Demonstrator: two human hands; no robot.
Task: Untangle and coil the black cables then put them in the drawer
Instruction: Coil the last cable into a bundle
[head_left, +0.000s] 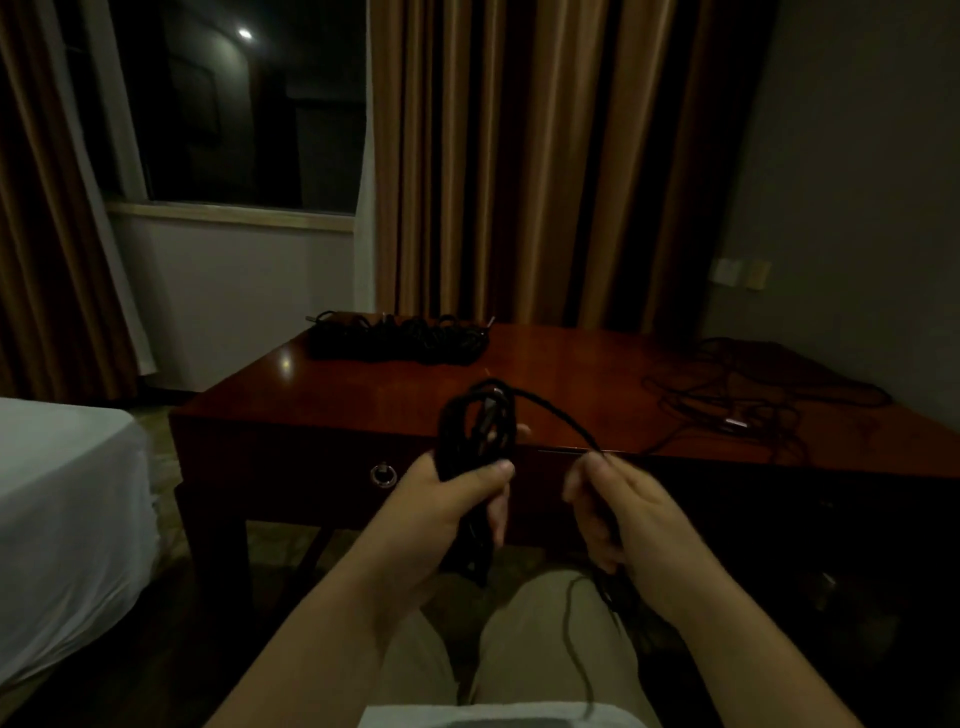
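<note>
One cable in hand: a half-made coil (475, 441) is gripped in the left hand (441, 499), held up in front of the surface (561, 374), thumb wrapped over the loops.
Right hand: the right hand (618, 514) has its fingers curled round the loose strand (561, 415) that runs from the coil, and the rest of that strand drops down across the lap.
Done so far: a bundle of coiled cables (400, 338) sits at the far left of the surface, near the curtain. Looks like several coils lying side by side, but it's too dark to count them honestly.
Left to do: one messy tangle (753, 395) is spread over the right side of the surface, well apart from the finished bundle. Can't tell if it's one cable or a few, though at least one metal plug shows in it.
Drawer: the drawer (311, 467) with the ring pull is under the front edge of the surface and looks closed, so nothing's gone in yet as far as I can see.
Rough progress: I'd guess somewhere past halfway on coiling, with the current one unfinished, the tangle untouched, and the whole put-away step still ahead.
Count: two hands, one cable being wound, one coiled bundle, one tangle, one drawer.
</note>
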